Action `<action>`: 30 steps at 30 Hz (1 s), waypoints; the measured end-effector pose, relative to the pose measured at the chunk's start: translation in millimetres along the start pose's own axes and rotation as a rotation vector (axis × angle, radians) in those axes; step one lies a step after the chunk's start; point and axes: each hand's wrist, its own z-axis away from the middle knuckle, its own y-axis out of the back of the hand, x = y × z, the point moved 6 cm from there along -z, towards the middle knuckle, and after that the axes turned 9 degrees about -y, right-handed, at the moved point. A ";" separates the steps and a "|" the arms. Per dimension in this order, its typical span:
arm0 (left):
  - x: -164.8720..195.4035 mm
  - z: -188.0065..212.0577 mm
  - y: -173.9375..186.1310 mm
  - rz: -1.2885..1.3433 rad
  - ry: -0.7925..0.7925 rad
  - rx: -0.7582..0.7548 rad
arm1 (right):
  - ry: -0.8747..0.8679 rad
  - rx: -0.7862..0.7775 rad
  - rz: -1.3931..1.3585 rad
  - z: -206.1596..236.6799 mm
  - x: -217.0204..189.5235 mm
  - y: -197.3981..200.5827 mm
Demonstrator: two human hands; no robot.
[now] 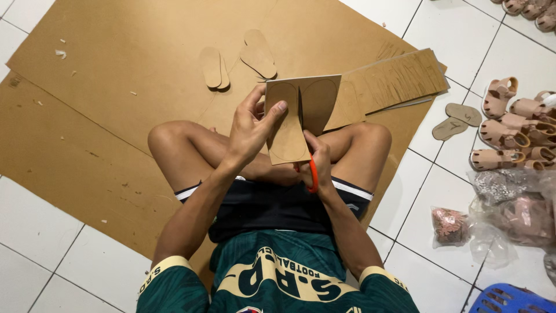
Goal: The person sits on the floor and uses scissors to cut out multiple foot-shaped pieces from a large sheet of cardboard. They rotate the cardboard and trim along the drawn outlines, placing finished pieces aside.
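Sitting cross-legged, frame center: left hand (250, 128) pinches cardboard sheet (298, 113) w/ traced sole outlines; right hand (317, 162) closed on orange-handled scissors (313, 174), blades probably mid-cut. Best: follow the outline, turn the sheet.

Left hand (250, 130) grips cardboard piece (301, 113); right hand (317, 164) works orange-handled scissors (313, 174).
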 end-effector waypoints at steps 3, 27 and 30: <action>1.6 -0.4 -1.8 0.014 -0.009 -0.011 | -0.069 -0.005 -0.045 2.3 2.5 -0.5; 1.9 -4.2 -4.3 -0.133 -0.039 0.037 | 0.010 0.061 0.007 -2.7 5.4 -1.0; -0.2 -3.6 -4.5 -0.094 -0.001 0.024 | -0.123 0.067 0.037 -2.2 14.3 -1.3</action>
